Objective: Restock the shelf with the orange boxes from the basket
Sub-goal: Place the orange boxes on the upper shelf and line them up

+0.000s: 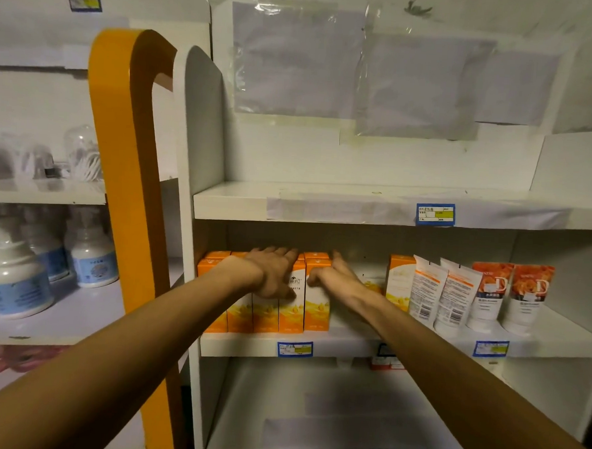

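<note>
White shelf unit (349,350) with an orange upright post (126,167) at its left edge, as I see it from the head camera. On the middle board stands a row of orange boxes (266,313), upright and packed side by side at the left end; one more orange box (398,281) stands apart to the right, touching a group of white tubes (455,301) and orange-topped tubes (510,297). My left hand (273,271) lies flat over the tops and fronts of the row, fingers straight and spread, thumb against a box face. My right hand (334,276) rests on the rightmost box of the row, fingers extended toward the back; I cannot tell whether they curl behind it. Blue price labels (295,348) sit on the board edges. White pump bottles (17,278) fill the neighbouring shelf at left.
</note>
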Demonstrator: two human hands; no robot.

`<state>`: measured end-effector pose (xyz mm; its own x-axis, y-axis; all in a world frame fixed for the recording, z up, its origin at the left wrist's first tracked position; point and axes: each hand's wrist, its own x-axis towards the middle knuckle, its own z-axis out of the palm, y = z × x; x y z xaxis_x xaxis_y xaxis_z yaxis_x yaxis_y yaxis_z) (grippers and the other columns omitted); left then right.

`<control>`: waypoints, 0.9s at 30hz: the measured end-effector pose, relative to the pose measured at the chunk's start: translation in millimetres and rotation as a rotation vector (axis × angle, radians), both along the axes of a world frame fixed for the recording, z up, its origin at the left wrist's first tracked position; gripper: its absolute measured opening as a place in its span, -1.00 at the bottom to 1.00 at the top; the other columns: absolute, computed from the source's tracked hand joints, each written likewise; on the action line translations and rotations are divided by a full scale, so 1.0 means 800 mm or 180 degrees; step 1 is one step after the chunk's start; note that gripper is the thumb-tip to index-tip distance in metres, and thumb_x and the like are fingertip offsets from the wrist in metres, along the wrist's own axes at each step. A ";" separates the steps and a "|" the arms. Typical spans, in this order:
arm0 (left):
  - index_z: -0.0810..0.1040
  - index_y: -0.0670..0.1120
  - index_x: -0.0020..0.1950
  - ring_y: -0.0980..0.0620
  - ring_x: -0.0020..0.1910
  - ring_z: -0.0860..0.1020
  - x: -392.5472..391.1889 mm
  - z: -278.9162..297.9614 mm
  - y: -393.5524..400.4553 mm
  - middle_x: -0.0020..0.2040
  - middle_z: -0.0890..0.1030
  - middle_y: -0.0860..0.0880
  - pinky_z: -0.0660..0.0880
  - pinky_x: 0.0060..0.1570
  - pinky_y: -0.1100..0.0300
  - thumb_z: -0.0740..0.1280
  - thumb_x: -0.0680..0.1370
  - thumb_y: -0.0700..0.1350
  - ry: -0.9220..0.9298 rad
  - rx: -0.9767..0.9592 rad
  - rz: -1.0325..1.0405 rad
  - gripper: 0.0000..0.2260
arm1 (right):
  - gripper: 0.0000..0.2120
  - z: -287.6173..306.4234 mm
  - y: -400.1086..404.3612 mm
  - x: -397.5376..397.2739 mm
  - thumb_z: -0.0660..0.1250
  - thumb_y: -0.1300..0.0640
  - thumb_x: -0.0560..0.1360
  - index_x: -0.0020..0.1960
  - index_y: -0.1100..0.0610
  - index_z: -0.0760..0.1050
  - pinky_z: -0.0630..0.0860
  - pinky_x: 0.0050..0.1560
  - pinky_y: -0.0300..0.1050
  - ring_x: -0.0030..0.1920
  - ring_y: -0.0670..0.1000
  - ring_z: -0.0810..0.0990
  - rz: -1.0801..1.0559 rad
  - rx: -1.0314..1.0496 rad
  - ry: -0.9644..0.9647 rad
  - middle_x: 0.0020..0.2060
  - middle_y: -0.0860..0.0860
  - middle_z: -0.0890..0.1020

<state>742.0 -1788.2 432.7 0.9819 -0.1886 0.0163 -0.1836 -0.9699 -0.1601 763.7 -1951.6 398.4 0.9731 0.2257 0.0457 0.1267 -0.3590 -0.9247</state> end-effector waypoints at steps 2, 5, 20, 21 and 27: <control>-0.09 0.00 0.64 -0.13 0.60 0.05 -0.001 0.001 -0.001 0.64 0.04 -0.07 0.06 0.54 -0.10 0.35 0.54 0.22 0.0008 0.0006 0.0010 -0.14 | -0.37 -0.007 -0.002 0.005 0.40 0.28 0.45 0.45 0.10 0.26 0.61 0.00 -0.08 -0.05 0.02 0.66 -0.0018 0.0071 0.0069 0.05 0.10 0.64; -0.09 0.00 0.64 -0.14 0.60 0.05 -0.004 0.001 -0.002 0.64 0.04 -0.07 0.04 0.53 -0.11 0.35 0.54 0.22 0.0009 -0.0003 0.0027 -0.14 | -0.36 -0.018 -0.005 0.007 0.46 0.26 0.41 0.40 0.04 0.28 0.61 0.13 0.04 0.03 0.08 0.67 0.0042 0.0093 0.0197 0.09 0.09 0.64; -0.07 0.00 0.64 -0.15 0.59 0.09 -0.003 0.001 -0.004 0.62 0.10 -0.08 0.07 0.52 -0.12 0.37 0.53 0.20 0.0007 -0.0013 0.0062 -0.14 | -0.42 -0.043 -0.002 0.032 0.33 0.38 0.29 0.29 0.14 0.39 0.55 0.22 0.16 0.19 0.16 0.58 -0.0025 -0.0394 0.0386 0.18 0.13 0.60; -0.07 0.00 0.64 -0.15 0.59 0.09 -0.003 0.001 -0.004 0.62 0.10 -0.08 0.07 0.52 -0.12 0.37 0.53 0.20 0.0002 -0.0006 0.0065 -0.14 | -0.42 -0.043 -0.001 0.035 0.33 0.38 0.29 0.30 0.16 0.39 0.55 0.23 0.16 0.20 0.17 0.57 -0.0037 -0.0410 0.0401 0.19 0.14 0.60; -0.05 0.00 0.63 -0.16 0.57 0.14 0.002 -0.001 -0.004 0.61 0.14 -0.09 0.12 0.50 -0.14 0.38 0.52 0.21 -0.0041 0.0036 0.0060 -0.13 | -0.56 -0.035 0.003 0.029 0.30 0.39 0.34 0.21 0.23 0.43 0.55 0.20 0.11 0.14 0.14 0.59 -0.0060 -0.0478 0.0441 0.12 0.14 0.61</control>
